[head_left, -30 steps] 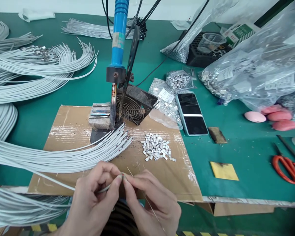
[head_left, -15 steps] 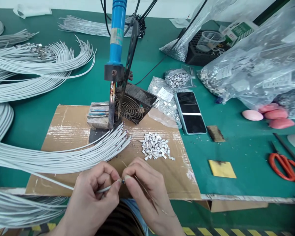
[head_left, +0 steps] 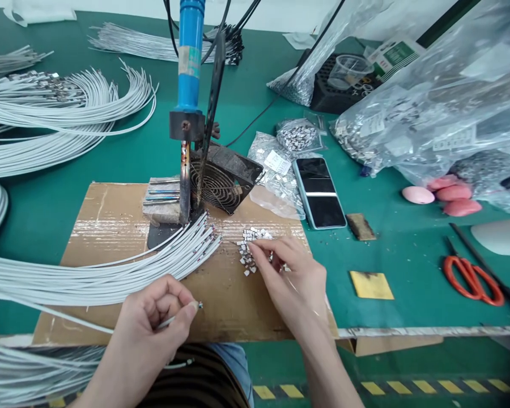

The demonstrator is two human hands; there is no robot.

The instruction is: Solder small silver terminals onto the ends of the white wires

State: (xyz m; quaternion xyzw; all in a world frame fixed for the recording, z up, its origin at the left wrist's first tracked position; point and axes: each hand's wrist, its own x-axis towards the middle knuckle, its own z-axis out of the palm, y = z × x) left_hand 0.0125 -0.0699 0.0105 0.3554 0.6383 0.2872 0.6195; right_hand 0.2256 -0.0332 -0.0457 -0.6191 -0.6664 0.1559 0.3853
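Note:
My left hand (head_left: 155, 323) is closed in a pinch on a white cable (head_left: 165, 323). The cable's end, with a small shiny tip (head_left: 200, 305), pokes out past the thumb. My right hand (head_left: 291, 277) reaches over a pile of small silvery metal clips (head_left: 247, 258) on the cardboard (head_left: 233, 309). Its thumb and index fingertips come together at the pile; what is between them is too small to make out. A thin wire strand (head_left: 318, 309) shows against the right hand. Left of the pile lies a bundle of white cables (head_left: 123, 277) with their ends fanned out.
A blue-handled soldering iron (head_left: 189, 73) stands upright behind the bundle, beside a black fan (head_left: 221, 181). Right of the cardboard are a phone (head_left: 321, 192), a yellow sponge (head_left: 372, 285) and red-handled scissors (head_left: 471, 277). Plastic bags of metal parts (head_left: 412, 124) fill the back right.
My right hand has left the cable tip and moved right and away from me to the metal clips. My left hand still holds the cable. The view has shifted slightly.

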